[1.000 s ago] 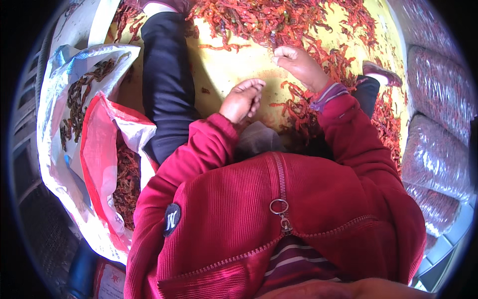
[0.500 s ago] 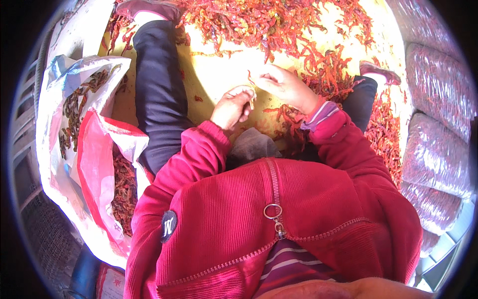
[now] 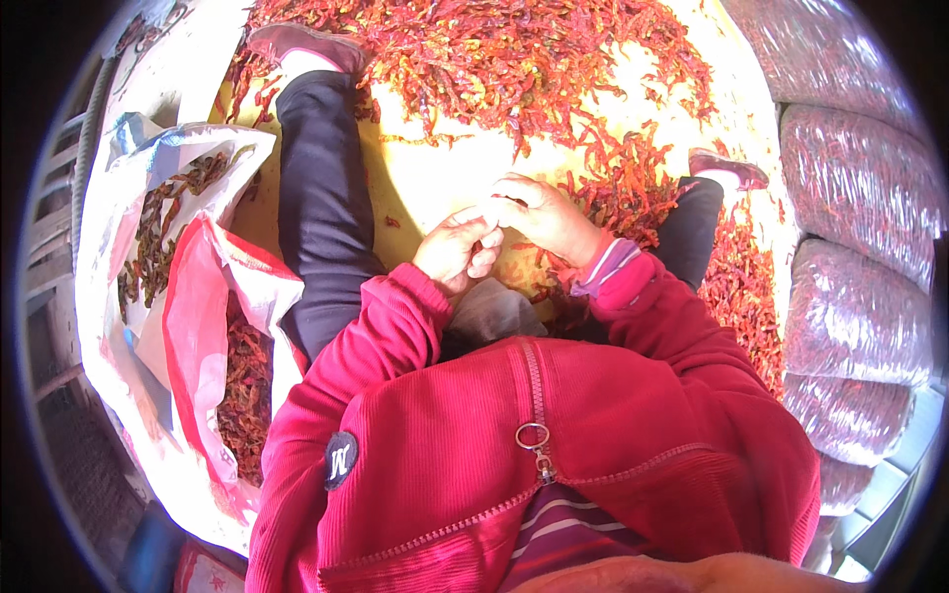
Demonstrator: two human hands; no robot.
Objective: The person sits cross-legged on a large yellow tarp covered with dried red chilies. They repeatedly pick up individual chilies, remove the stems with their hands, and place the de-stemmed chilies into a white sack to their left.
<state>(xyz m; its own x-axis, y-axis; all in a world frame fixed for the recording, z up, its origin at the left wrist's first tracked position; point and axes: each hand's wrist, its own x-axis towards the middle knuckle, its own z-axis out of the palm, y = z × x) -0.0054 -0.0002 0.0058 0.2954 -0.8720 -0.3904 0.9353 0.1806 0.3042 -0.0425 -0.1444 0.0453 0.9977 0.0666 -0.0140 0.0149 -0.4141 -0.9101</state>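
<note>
Just beyond my lap, my left hand [image 3: 459, 247] is closed, its thumb and fingers curled together. My right hand [image 3: 554, 219] pinches against the left fingertips, so the two hands meet. Whatever sits between the fingertips is too small and washed out by glare to make out. Dried red chili peppers [image 3: 494, 69] lie in a thick spread past the hands on a pale yellow surface [image 3: 415, 170]. A closer heap of chili peppers [image 3: 628, 188] lies right beside my right hand. Below the hands, a grey cloth-like thing [image 3: 497, 310] shows between my legs.
On my left stand a white sack [image 3: 104, 296] holding darker, brownish-green peppers [image 3: 158, 237] and a red-and-white sack [image 3: 196, 306] with red peppers [image 3: 245, 395]. Stacked clear plastic bags of chili peppers [image 3: 855, 306] line the right side. My legs stretch out on both sides.
My right hand has come down against the left fingertips. The thin pale and reddish bits that showed at the fingers before are now hidden. The whole view has shifted slightly.
</note>
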